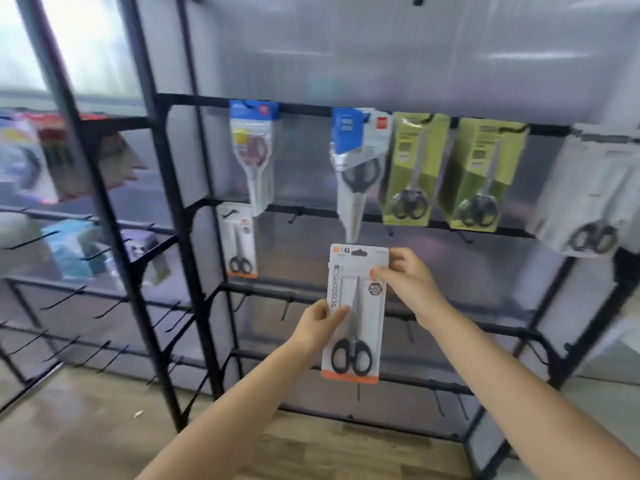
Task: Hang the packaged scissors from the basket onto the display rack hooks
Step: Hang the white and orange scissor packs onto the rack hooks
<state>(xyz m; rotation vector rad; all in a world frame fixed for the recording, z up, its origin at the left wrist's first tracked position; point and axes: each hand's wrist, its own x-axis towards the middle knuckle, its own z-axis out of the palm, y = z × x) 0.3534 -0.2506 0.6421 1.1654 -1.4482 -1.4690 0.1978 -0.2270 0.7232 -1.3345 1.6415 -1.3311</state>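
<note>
Head view: both hands up in front of a black display rack [194,237], holding one pack of scissors [355,311] upright between them. Left hand [320,322] pinching the pack's left edge about halfway down, thumb flat on the front over the printed word SCISSORS. Right hand [407,277] gripping the top right corner, fingers curled behind the card. Black handles at the bottom, blades pointing up, orange strip along the lower edge, hang hole at the top not on any hook (held in the air just below the second rail).

Already hanging on the rack: a matching small pack [239,240] on the second rail at left, a blue-topped pack [254,150] and another blue-topped one [356,161] on the top rail, then two green packs [414,168] [483,173] side by side, and a white pack [592,188] far right. Bare hooks [294,214] along the lower rails. Blurry second rack [69,168] off to the left with coloured stuff on it, too smeared to tell what. Wood floor [329,452] underneath.
</note>
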